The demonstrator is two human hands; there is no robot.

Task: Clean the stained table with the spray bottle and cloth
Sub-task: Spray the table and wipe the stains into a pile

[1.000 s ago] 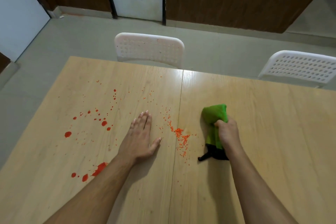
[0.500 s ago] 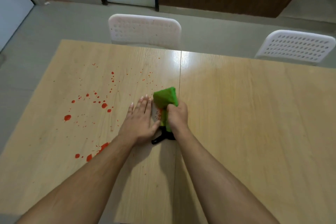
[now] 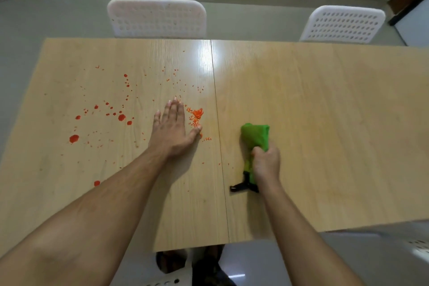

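Right hand (image 3: 265, 163) grips green cloth (image 3: 255, 134); left hand (image 3: 173, 129) flat on table (image 3: 325, 123)

Your single head view looks forward and steeply down from above the near edge of the table (image 3: 325, 123). You see your own arms entering from the bottom corners, left hand (image 3: 173, 129) and right hand (image 3: 265, 163) both mid-frame, close to the lens. Beyond the grip the far edge runs across the upper third, two chairs (image 3: 156, 18) behind it. Wide-angle bowing shows at the sides. Your feet show below the near edge.
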